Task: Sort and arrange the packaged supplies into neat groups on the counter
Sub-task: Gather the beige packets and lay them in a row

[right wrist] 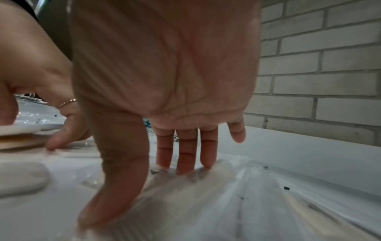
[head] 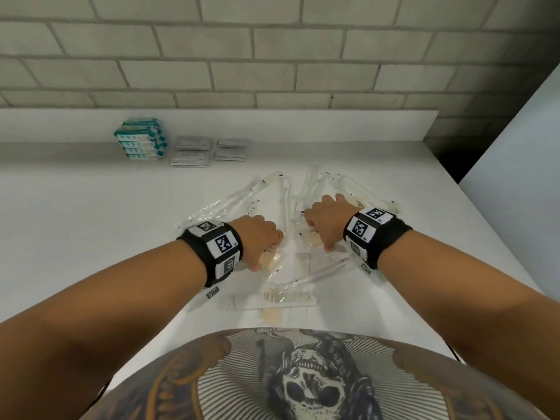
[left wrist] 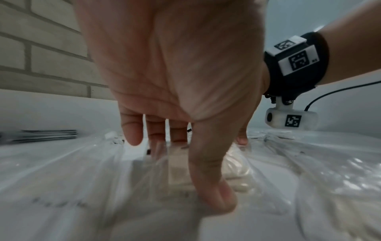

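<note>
A loose pile of clear-wrapped supplies (head: pixel 303 207) lies mid-counter: toothbrushes, a white comb (head: pixel 291 297) and beige pads. My left hand (head: pixel 263 257) reaches down at the pile's left side. Its thumb and fingers pinch a wrapped beige pad (head: pixel 271 261), which shows between thumb and fingers (left wrist: pixel 179 171) in the left wrist view. My right hand (head: pixel 318 234) is spread over the clear packets (right wrist: pixel 216 195), fingers straight, with fingertips and thumb pressing on the plastic. Sorted at the back left stand a stack of teal packets (head: pixel 141 139) and grey sachets (head: pixel 191 151).
Smaller grey sachets (head: pixel 231 150) lie right of the grey ones. Another beige pad (head: pixel 270 315) sits near the front edge. The white counter (head: pixel 91 222) ends at a brick wall behind and drops off along its right edge (head: pixel 500 237).
</note>
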